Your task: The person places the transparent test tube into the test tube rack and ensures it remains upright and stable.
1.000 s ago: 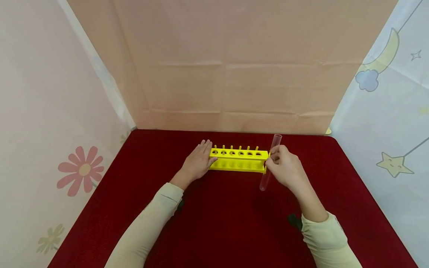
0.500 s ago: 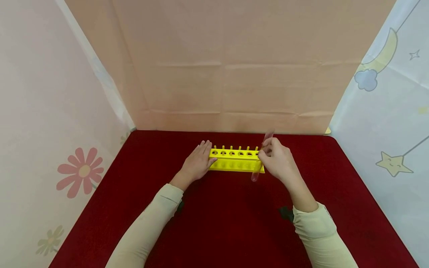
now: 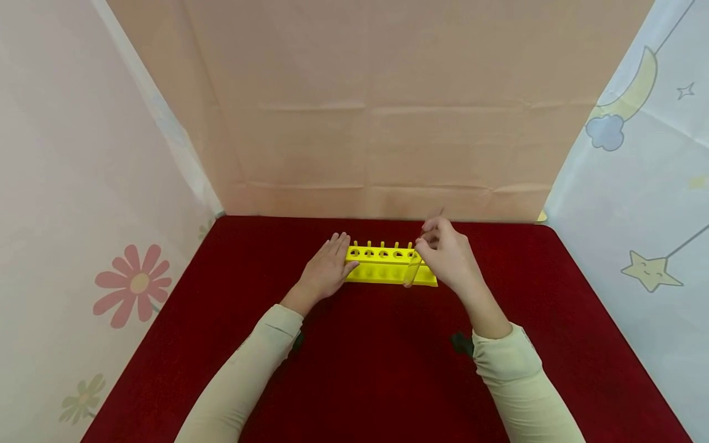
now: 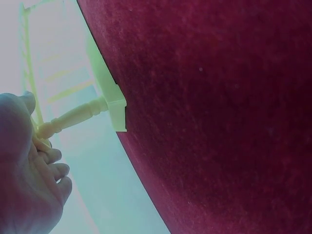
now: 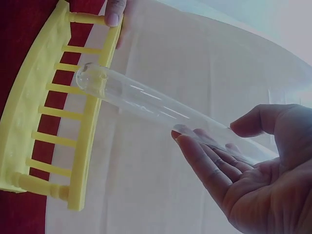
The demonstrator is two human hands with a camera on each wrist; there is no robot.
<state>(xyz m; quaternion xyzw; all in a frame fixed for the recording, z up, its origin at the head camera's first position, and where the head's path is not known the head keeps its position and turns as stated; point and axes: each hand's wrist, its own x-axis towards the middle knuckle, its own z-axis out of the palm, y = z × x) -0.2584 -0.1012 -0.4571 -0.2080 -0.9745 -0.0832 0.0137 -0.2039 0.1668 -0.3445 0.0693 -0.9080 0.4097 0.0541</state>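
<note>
In the head view a yellow test tube rack [image 3: 382, 252] stands on the red-covered table, with a row of holes and pegs behind. My left hand [image 3: 324, 271] holds its left end, thumb along the front and the other fingers together at the back. Between the thumb and fingers of my right hand [image 3: 454, 261] is a clear test tube [image 3: 412, 271], tilted, its rounded end lower, in front of the rack's right part. The right wrist view shows the tube's rounded end [image 5: 92, 78] over the rack's top bar [image 5: 80, 161]. No tube stands in the rack.
Red cloth [image 3: 354, 369] covers the table. A plain beige sheet [image 3: 365, 135] hangs behind it, with a flower-printed sheet [image 3: 66, 154] at the left and a moon-and-star sheet [image 3: 664, 203] at the right.
My right hand has moved left with the test tube, from beyond the rack's right end to in front of its right part. The left hand and the rack have stayed put.
</note>
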